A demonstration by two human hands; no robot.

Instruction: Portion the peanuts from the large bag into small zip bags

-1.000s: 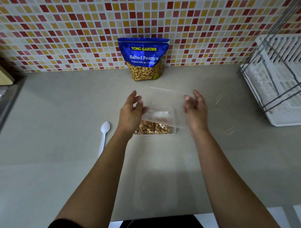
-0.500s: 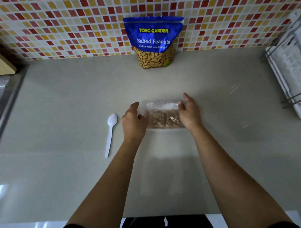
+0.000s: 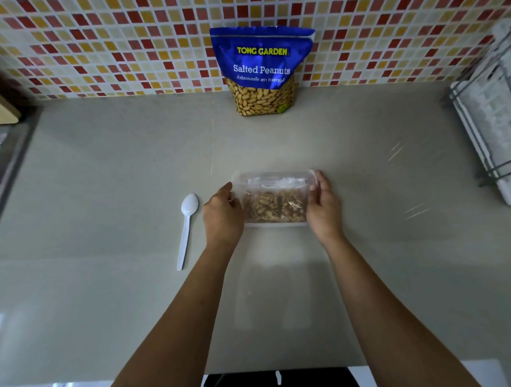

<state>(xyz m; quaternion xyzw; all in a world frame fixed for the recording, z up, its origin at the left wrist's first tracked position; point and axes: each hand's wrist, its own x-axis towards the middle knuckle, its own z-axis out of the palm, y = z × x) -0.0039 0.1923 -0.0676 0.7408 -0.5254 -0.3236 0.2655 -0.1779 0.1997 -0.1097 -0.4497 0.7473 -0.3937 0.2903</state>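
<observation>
Both hands grip a small zip bag (image 3: 273,201) of peanuts on the grey counter (image 3: 107,285): left hand (image 3: 221,216) pinching its left edge, right hand (image 3: 324,209) its right; the large peanut bag (image 3: 263,70) stands against the tiled wall behind; a white spoon (image 3: 187,229) lies just left

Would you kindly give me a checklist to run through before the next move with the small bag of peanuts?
1. The small bag holds peanuts: ok.
2. The left hand holds its left edge: ok.
3. The right hand holds its right edge: ok.
4. Zip fully shut along the top: cannot tell.
5. The large bag stands upright against the tiled wall, apart from both hands: ok.
6. The spoon lies left of the small bag, not touching it: ok.
</observation>
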